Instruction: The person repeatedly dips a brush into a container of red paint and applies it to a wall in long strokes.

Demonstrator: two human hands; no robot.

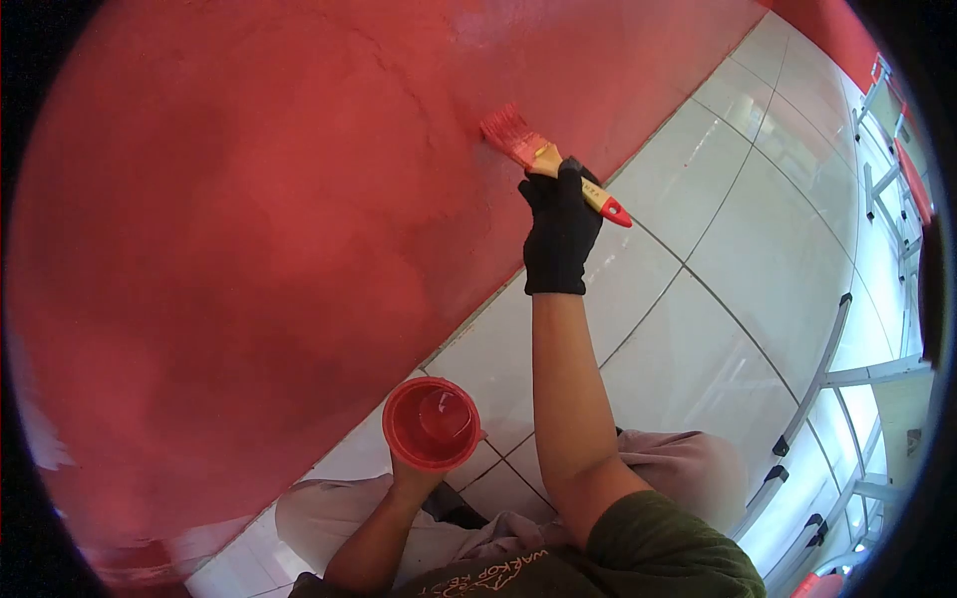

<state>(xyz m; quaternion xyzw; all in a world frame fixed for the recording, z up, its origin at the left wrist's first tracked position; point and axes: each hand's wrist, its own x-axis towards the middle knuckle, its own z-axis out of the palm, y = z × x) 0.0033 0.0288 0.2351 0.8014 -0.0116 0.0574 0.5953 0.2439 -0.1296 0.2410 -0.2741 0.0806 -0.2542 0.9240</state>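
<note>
My right hand [561, 227], in a black glove, is closed round the wooden handle of a paintbrush [545, 157]. The brush's red-coated bristles point up and left, at the surface of the red wall [279, 229]; whether they press on it is hard to tell. Low in the view, a red cup [432, 424] with red paint inside is held up by my left hand [417, 478]. The cup hides most of that hand and its fingers.
White floor tiles [698, 349] run diagonally along the wall's bottom edge. Metal-legged furniture [872, 373] stands at the right. My bent legs [688, 468] are at the bottom. Paler patches show on the wall at the lower left.
</note>
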